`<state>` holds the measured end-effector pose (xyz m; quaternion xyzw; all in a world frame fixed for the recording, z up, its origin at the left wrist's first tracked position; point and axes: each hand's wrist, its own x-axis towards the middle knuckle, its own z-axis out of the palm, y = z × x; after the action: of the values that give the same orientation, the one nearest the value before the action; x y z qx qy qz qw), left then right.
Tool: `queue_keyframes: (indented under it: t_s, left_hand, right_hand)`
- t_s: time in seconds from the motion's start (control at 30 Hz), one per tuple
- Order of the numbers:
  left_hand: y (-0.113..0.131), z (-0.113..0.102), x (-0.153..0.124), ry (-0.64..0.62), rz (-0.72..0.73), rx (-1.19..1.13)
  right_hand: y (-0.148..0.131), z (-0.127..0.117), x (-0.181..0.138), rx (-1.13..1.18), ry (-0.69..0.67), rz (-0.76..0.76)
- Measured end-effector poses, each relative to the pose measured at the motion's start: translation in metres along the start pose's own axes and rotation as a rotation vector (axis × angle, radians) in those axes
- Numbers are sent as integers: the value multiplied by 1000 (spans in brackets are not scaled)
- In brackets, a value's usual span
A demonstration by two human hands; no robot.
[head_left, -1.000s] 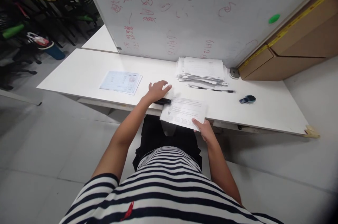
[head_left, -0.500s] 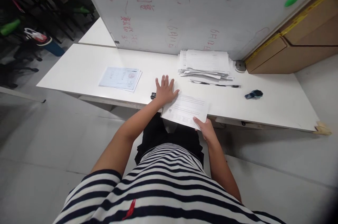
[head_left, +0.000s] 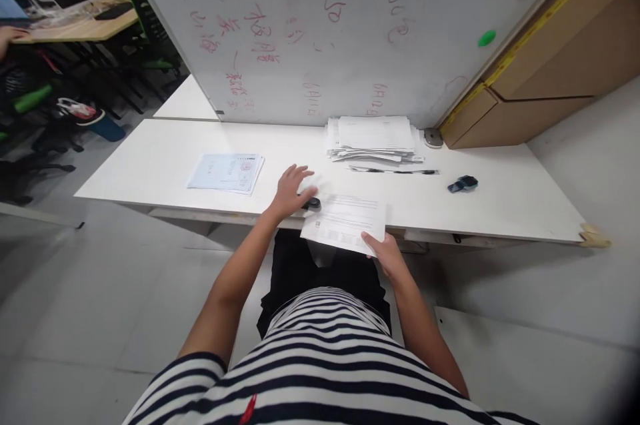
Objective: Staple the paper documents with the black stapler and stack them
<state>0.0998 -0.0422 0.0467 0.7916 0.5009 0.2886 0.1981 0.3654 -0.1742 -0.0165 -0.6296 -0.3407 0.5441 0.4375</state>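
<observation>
The right hand [head_left: 386, 255] pinches the near corner of the sheet [head_left: 345, 219], which overhangs the table [head_left: 500, 208] edge. Left of this grip, the left hand [head_left: 291, 189] covers a small black tool [head_left: 313, 203], perhaps a stapler. I cannot tell if its grip is closed. Lifting the tool calls for a firm hold.

Your whiteboard [head_left: 320, 45], far side: red handwriting, Chinese characters plus digits, possibly "220" and "5000". It sits upside down to you and is hard to read. On the sheet [head_left: 345, 221] at the near edge and the bluish form [head_left: 226, 171] at left, the print is too small to read.
</observation>
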Motion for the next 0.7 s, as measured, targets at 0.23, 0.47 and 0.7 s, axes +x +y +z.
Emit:
queue_keyframes:
  t_s: [0.23, 0.47, 0.7]
  left_hand:
    - [-26, 11, -15, -222, -16, 210]
    - [-26, 40, -15, 66, -145, 383]
    - [-25, 44, -12, 93, -190, 434]
  right_hand:
    - [-16, -30, -5, -150, 109, -77]
    - [-26, -64, -13, -185, 206, -119]
    - [-19, -52, -12, -85, 197, -220]
